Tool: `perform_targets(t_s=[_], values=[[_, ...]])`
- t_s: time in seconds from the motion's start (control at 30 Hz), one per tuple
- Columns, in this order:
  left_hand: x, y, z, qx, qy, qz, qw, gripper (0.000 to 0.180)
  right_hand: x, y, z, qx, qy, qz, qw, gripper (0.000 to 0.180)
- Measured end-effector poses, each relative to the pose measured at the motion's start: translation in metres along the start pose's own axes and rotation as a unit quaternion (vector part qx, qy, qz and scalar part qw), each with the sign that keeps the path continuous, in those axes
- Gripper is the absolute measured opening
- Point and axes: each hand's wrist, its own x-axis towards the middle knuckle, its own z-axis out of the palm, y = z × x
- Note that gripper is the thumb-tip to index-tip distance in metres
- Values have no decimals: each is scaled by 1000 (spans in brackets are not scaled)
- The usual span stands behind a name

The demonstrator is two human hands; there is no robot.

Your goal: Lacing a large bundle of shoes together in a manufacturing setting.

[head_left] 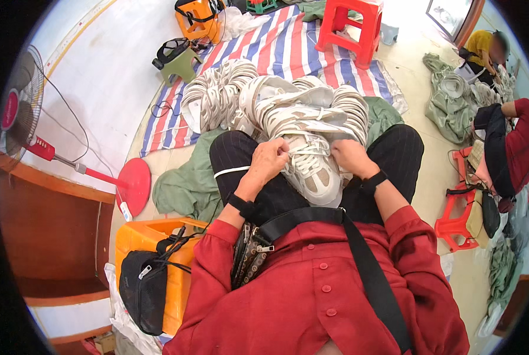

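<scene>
A white and beige shoe upper [315,171] lies between my thighs, toe pointing toward me, with white laces crossing its front. My left hand [269,158] is at its left side, fingers pinched on a white shoelace [232,171], a length of which lies over my left thigh. At the opposite side of the upper, my right hand [352,157] has its fingers curled in; what they grip is hidden. Just beyond both hands, stacked shoe uppers [294,109] rest in a heap, and another nested row [217,92] stands behind to the left.
Striped sheeting [288,44] and green cloth [184,177] cover floor ahead. A red stool [353,26] stands at the far side, a fan [22,106] at left. An orange stool [178,269] with a black pouch [143,290] is beside me. Other people sit at right.
</scene>
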Motion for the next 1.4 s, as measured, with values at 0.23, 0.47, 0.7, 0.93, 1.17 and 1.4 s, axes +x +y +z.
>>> perform_targets(t_s=[0.23, 0.47, 0.7, 0.93, 1.17, 1.4], values=[[0, 4, -5, -28, -12, -27, 999, 16, 7, 3, -2, 296, -71, 185, 934, 22], [-1, 4, -10, -76, -2, -44, 996, 15, 4, -16, -12, 352, -19, 96, 931, 15], [-1, -7, -8, -74, -61, -47, 994, 15, -9, -111, -70, 274, -7, -219, 937, 9], [-2, -5, -11, -100, -107, -91, 985, 14, -1, -57, -31, 41, 84, -96, 991, 22], [-2, -6, -13, -109, -131, -105, 980, 18, -4, -61, -21, -54, 66, -57, 995, 17], [-6, -2, -19, -136, -151, -119, 972, 23, 5, -45, -6, -159, 34, -13, 987, 11]])
